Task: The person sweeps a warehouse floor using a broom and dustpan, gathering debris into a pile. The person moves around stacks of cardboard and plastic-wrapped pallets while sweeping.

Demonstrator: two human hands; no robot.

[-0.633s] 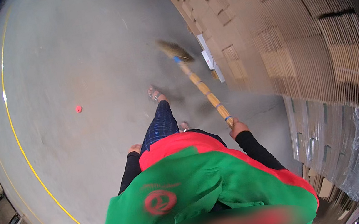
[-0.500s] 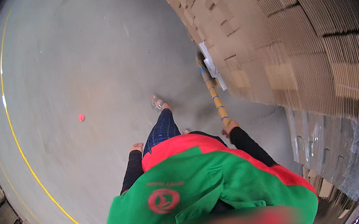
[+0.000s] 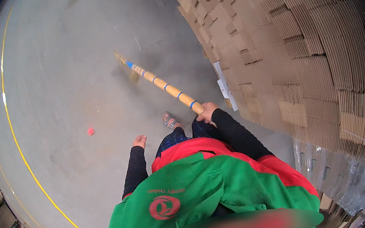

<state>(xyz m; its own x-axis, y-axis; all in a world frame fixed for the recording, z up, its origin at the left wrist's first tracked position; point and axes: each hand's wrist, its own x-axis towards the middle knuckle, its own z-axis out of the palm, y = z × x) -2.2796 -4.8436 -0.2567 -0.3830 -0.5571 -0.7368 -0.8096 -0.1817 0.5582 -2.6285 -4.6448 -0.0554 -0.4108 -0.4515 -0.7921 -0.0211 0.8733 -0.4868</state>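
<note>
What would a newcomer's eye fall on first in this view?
Probably the bright green-and-red shirt at the bottom centre, then the broom with its blue-banded handle, held in the right hand and slanting up-left over the grey floor. Tall stacks of flat brown cardboard crowd the right side, while a small pinkish-red object lies on the floor left of centre.

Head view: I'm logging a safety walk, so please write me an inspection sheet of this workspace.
Surface: grey floor with a yellow line on the left.
Things: broom, angled ahead and to the left, its bristle end blurred.
Clutter: small round red item on the floor, kind unclear.
Left hand: beside the body, no object seen in it.
Right hand: closed around the broom's near end.
Cables: nothing seen.
Surroundings: stacks of flat cardboard on the right; clear plastic wrap at lower right.
</note>
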